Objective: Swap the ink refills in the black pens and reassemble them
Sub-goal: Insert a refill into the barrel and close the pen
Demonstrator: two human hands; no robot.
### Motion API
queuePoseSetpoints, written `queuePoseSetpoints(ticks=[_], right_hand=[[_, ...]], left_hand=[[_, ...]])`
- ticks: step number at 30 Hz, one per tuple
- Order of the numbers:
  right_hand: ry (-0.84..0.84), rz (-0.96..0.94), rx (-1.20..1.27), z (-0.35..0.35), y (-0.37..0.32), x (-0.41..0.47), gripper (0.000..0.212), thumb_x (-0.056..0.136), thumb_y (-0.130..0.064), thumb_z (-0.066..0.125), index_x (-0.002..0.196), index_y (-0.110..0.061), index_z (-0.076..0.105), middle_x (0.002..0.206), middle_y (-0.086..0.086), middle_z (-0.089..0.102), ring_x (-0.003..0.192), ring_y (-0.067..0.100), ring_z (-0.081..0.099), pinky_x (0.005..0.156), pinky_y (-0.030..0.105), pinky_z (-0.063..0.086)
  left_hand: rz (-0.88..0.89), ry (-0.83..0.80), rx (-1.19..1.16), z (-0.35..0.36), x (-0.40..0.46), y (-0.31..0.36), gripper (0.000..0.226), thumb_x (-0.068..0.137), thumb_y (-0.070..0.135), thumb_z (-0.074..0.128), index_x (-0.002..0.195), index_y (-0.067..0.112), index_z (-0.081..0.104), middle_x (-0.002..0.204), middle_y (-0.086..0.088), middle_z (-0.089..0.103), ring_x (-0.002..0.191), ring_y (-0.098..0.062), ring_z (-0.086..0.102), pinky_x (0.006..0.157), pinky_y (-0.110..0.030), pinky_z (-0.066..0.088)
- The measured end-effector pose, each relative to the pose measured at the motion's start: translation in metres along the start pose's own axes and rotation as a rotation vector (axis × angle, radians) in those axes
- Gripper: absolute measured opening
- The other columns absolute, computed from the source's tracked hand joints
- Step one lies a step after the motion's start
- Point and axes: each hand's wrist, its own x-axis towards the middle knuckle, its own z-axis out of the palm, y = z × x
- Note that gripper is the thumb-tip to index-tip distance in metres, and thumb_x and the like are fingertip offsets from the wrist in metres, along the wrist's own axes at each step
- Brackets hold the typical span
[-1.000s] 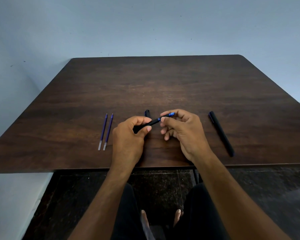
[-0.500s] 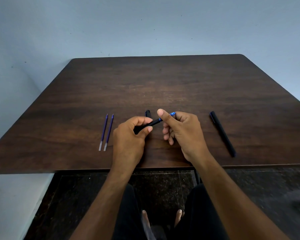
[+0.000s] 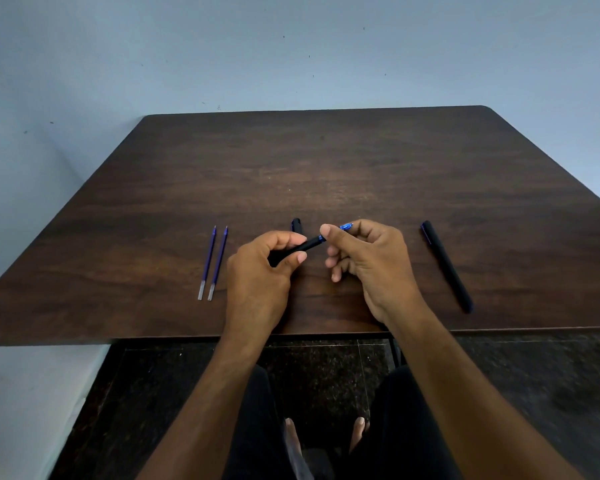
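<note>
My left hand grips the black barrel of a pen, which slants up to the right above the table. My right hand pinches the pen's blue tip section between thumb and fingers. Behind my left hand a black pen cap lies on the table, mostly hidden. Two blue ink refills lie side by side to the left. A second black pen, whole, lies to the right.
The dark wooden table stands against a pale blue wall, in a corner. Its front edge runs just below my wrists. My knees and bare feet show over the dark stone floor under it.
My right thumb rose off the tip section and stays up; the fingers keep turning it. The left hand holds the barrel still.
</note>
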Motion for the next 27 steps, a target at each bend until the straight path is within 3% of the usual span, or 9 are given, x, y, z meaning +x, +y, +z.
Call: queuePoseSetpoints(ticks=[5,8,12,16,19,27], right_hand=[[0.041,-0.037,-0.163,0.0044,0.002,-0.0012,0.038,0.089,-0.038,0.078,0.071,-0.007,0.065,0.06,0.005,0.066,0.05,0.021,0.061,0.042,0.03,0.049],[0.038,-0.018,-0.164,0.0047,-0.0003,-0.0022,0.043,0.082,-0.045,0.082,0.08,-0.006,0.065,0.061,0.003,0.067,0.052,0.024,0.06,0.048,0.032,0.051],[-0.03,0.026,0.012,-0.0004,-0.0047,-0.0011,0.025,0.088,-0.008,0.078,0.11,-0.006,0.068,0.078,0.011,0.068,0.067,0.029,0.064,0.056,0.038,0.054],[-0.037,0.038,0.082,-0.004,-0.0028,0.0008,0.009,0.088,0.002,0.074,0.096,0.003,0.075,0.077,0.017,0.069,0.065,0.03,0.061,0.051,0.033,0.053],[-0.028,0.026,0.086,-0.0024,0.0001,0.0012,0.007,0.086,-0.005,0.079,0.088,0.0,0.074,0.073,0.013,0.07,0.062,0.025,0.063,0.049,0.031,0.051],[0.042,-0.021,-0.141,0.0045,0.0021,-0.0014,0.038,0.088,-0.038,0.079,0.072,-0.006,0.066,0.062,0.007,0.068,0.049,0.021,0.059,0.048,0.028,0.051]], left_hand=[[-0.005,-0.005,0.019,0.0011,0.0003,-0.0012,0.025,0.086,0.018,0.077,0.104,0.034,0.073,0.095,0.026,0.07,0.1,0.017,0.06,0.083,0.002,0.041],[-0.01,-0.004,0.019,0.001,0.001,-0.0012,0.025,0.086,0.019,0.077,0.105,0.034,0.073,0.096,0.026,0.07,0.099,0.016,0.061,0.083,-0.003,0.043],[-0.016,-0.002,0.0,0.0012,0.0011,0.0007,0.024,0.086,0.017,0.077,0.104,0.033,0.074,0.097,0.023,0.072,0.098,0.013,0.062,0.085,-0.008,0.045],[-0.013,-0.01,-0.005,0.0009,0.0008,0.0008,0.025,0.086,0.016,0.077,0.102,0.035,0.073,0.092,0.026,0.07,0.096,0.017,0.061,0.082,0.001,0.042],[0.004,-0.004,-0.004,0.001,0.0002,0.0,0.025,0.085,0.016,0.077,0.102,0.033,0.073,0.092,0.027,0.069,0.097,0.017,0.06,0.082,0.003,0.04],[0.022,0.007,0.006,0.002,0.0005,-0.0019,0.027,0.084,0.016,0.079,0.101,0.035,0.073,0.092,0.027,0.069,0.098,0.017,0.061,0.085,0.002,0.04]])
